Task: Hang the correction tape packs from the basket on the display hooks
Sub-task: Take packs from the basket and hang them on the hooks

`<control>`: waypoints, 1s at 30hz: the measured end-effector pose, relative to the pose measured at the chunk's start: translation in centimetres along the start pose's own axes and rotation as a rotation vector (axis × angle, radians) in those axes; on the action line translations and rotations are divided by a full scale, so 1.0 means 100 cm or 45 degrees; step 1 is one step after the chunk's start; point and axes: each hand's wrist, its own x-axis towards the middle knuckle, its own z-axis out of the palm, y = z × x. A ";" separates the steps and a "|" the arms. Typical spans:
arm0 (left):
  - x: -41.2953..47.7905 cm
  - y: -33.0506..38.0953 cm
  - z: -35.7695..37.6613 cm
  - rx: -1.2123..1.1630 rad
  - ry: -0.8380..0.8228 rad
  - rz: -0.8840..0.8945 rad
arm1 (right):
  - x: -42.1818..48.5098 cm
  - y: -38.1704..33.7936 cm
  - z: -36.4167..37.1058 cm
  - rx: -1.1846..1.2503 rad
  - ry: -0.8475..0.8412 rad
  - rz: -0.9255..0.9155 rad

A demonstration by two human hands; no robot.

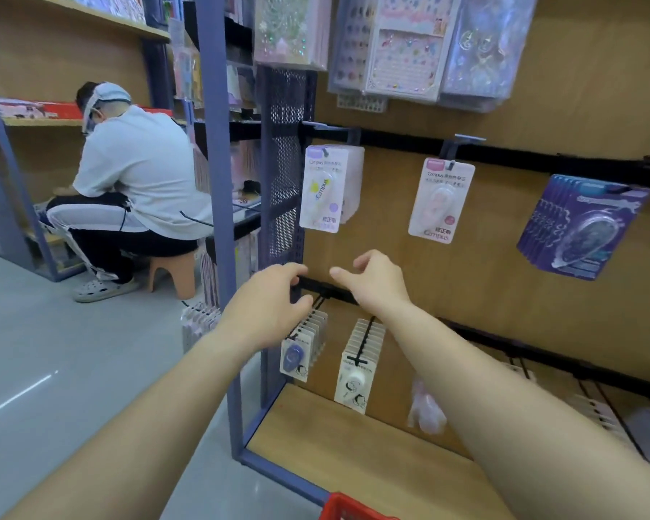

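Head view: correction tape packs (300, 354) hang on display hooks (364, 339), none in hand. Likely light, stiff card; pinch below hang-hole. Fingers (295, 272) of left hand (274, 298) curl round black rail (331, 289); right hand (378, 281) slack, empty. Corner of red basket (348, 508) below.

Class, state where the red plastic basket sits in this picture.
In the head view, the red plastic basket peeks in at the bottom edge, slightly right of centre, just below the front bottom bar of the blue metal shelf frame.
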 end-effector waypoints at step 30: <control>-0.295 -0.108 0.502 0.106 -1.126 -0.564 | -0.302 0.550 0.170 -0.458 -0.897 0.713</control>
